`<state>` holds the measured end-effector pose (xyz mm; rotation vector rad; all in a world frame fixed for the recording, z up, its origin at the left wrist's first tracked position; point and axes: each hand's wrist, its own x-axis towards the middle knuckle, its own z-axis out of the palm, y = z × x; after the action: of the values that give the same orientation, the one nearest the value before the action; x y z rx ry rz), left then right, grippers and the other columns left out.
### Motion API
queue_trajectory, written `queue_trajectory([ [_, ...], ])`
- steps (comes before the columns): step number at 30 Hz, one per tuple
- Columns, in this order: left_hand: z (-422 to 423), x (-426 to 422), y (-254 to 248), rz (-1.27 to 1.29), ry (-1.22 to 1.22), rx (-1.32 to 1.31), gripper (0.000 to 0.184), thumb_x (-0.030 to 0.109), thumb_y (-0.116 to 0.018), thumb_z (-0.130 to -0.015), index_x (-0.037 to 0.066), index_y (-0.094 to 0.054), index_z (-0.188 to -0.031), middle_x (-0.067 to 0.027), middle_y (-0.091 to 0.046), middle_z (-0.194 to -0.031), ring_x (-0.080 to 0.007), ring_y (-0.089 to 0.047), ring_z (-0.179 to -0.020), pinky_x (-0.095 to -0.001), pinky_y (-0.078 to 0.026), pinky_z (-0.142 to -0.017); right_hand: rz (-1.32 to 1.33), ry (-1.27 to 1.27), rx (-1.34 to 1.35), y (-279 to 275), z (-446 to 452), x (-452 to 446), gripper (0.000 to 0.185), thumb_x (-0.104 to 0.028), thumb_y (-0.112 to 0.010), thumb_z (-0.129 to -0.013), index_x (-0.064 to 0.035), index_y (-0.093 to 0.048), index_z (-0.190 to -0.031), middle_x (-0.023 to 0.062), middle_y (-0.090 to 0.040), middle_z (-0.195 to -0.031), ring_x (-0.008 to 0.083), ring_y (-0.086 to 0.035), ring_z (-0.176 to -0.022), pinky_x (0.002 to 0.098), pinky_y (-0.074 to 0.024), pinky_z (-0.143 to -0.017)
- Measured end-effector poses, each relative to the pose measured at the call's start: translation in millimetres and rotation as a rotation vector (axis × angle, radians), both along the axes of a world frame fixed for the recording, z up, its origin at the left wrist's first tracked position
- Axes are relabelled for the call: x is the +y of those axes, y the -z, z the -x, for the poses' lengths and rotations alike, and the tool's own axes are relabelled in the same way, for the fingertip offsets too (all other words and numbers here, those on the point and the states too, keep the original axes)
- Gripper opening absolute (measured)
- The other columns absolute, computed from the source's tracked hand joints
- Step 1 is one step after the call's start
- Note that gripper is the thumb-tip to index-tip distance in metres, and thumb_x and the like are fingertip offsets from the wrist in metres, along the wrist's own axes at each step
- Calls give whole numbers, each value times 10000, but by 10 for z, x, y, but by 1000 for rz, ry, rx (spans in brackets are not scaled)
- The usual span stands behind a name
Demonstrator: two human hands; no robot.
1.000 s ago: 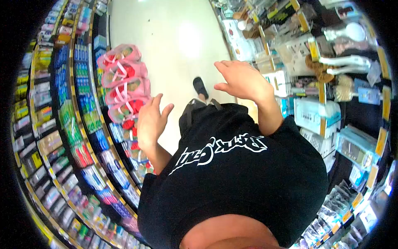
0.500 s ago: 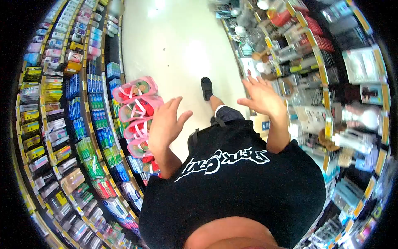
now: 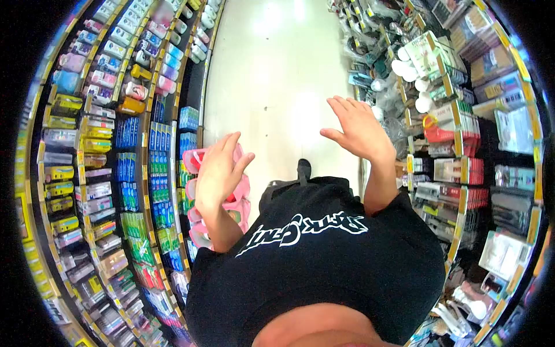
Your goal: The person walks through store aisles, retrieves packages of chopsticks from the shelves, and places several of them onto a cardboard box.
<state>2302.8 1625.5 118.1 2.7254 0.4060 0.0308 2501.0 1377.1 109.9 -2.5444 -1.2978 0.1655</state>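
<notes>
My left hand [image 3: 219, 170] is held out flat in the air, fingers together and thumb apart, holding nothing. Below and behind it, pink-trimmed clear packs [image 3: 238, 202] hang off the left shelf edge; the hand partly covers them, and I cannot tell any contact. On the other side, my right hand [image 3: 363, 128] is also empty, its fingers stretched forward and the thumb pointing inward over the aisle floor [image 3: 277, 104]. Nearest to that hand are the goods on the right shelves.
Toothpaste-like blue boxes [image 3: 159, 136] and bottles [image 3: 121, 37] fill the left shelves [image 3: 173, 110]. Kitchen-type goods in packs [image 3: 454, 124] hang along the right shelves [image 3: 459, 231]. A black shoe [image 3: 303, 168] shows below my black shirt [image 3: 318, 263].
I have moved forward along the aisle, so the shelves and pink packs slide down and back toward me. Both hands stay raised and open.
</notes>
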Motion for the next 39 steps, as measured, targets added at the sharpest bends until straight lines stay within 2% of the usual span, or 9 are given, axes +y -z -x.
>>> queue_trajectory([
  [5,-599,353,291,219,-32,222,574,354,-662,-886,-10,-531,-1310,-263,-614,-1200,-417,-581,-1130,-455,-448,-976,-35,-37,119,13,-658,246,649,-411,-652,-869,37,-491,-1310,256,-554,-1295,397,-535,-1177,452,-410,-1009],
  [13,-2054,1083,709,269,60,263,806,372,-665,-881,-35,-300,-1473,-319,-572,-1243,-444,-555,-1160,-462,-437,-985,143,147,261,399,-1865,728,653,-402,-668,-847,54,-504,-1285,255,-586,-1242,398,-554,-1153,452,-426,-987],
  [14,-2338,1196,697,321,32,327,806,386,-670,-869,-29,-326,-1468,-305,-492,-1373,-422,-488,-1276,-433,-392,-1067,121,154,264,402,-2051,811,652,-403,-666,-848,53,-504,-1285,254,-586,-1242,399,-551,-1155,452,-422,-991],
  [20,-4068,1875,706,150,211,285,709,372,-667,-879,-50,-421,-1392,-290,-523,-1340,-419,-519,-1227,-444,-410,-1046,259,355,318,44,-3231,1281,689,-429,-642,-868,24,-457,-1353,247,-524,-1350,400,-488,-1256,470,-366,-1062],
  [24,-5143,2130,511,78,395,28,649,359,-660,-891,-52,-461,-1352,-260,-545,-1320,-402,-522,-1219,-446,-418,-1035,88,495,41,-72,-3786,1412,709,-434,-642,-876,5,-434,-1392,251,-390,-1480,458,-377,-1347,489,-307,-1122],
  [28,-5966,2108,388,28,582,71,649,384,-647,-895,-48,-469,-1346,-264,-544,-1320,-403,-520,-1223,-444,-416,-1039,62,665,-1,-114,-4046,1435,715,-419,-657,-869,6,-430,-1397,258,-402,-1465,440,-387,-1341,484,-317,-1113],
  [35,-6902,1747,424,166,882,151,664,422,-621,-905,-51,-472,-1347,-268,-557,-1305,-407,-539,-1200,-443,-415,-1039,183,862,478,-236,-4476,1273,625,-413,-666,-848,18,-506,-1272,267,-591,-1196,437,-559,-1108,468,-447,-950],
  [36,-7029,1652,431,152,896,158,665,425,-618,-906,-52,-474,-1345,-269,-558,-1303,-408,-540,-1197,-443,-417,-1037,196,875,489,-278,-4583,1233,675,-429,-662,-846,16,-482,-1322,272,-545,-1291,436,-514,-1198,457,-416,-1013],
  [39,-7432,1394,455,113,974,156,662,428,-610,-907,-58,-479,-1337,-266,-562,-1300,-410,-543,-1191,-445,-421,-1028,50,918,139,-74,-4799,1082,721,-431,-659,-849,15,-447,-1374,273,-474,-1391,434,-439,-1296,447,-359,-1088],
])
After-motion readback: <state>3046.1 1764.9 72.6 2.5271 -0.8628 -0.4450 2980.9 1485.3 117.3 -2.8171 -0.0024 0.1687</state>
